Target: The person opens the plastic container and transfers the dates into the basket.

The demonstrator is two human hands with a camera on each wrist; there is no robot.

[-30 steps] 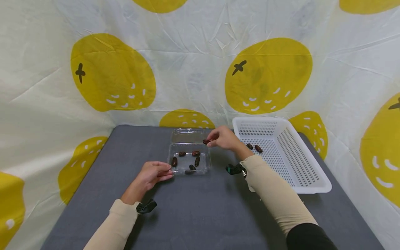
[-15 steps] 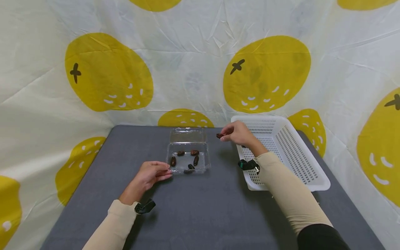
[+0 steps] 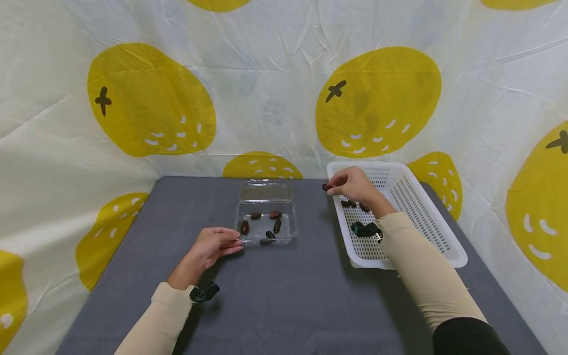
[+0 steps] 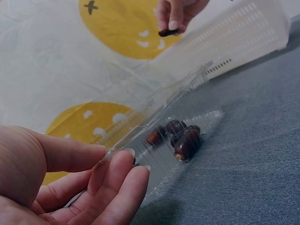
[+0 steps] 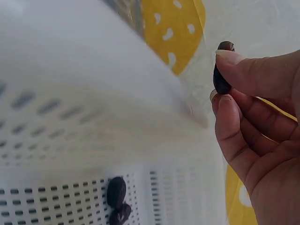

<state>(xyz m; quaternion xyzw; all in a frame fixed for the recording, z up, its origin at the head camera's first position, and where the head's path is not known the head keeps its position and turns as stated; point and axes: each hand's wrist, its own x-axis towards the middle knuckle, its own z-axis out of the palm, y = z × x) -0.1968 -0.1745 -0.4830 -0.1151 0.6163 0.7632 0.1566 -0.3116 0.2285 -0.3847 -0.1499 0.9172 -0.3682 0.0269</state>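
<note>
A clear plastic clamshell box (image 3: pixel 287 231) lies with its lid raised at the back, and several dates (image 3: pixel 275 215) rest inside it. My left hand (image 3: pixel 216 245) pinches the box's front left corner between thumb and fingers; the left wrist view shows the thin rim (image 4: pixel 105 159) in that pinch. Over the left rim of the white basket (image 3: pixel 443 231), my right hand (image 3: pixel 355 183) pinches one date (image 5: pixel 222 70) between thumb and fingertips. Beneath this hand, several dates (image 3: pixel 364 207) lie on the basket's perforated floor.
A grey cloth covers the table (image 3: pixel 284 305). Behind it hangs a white curtain (image 3: pixel 266 108) printed with large yellow fruit. The basket stands at the right, apart from the box.
My right hand has moved right, carrying the date from above the box's right side to over the basket's left rim. The left hand keeps its hold on the box corner.
</note>
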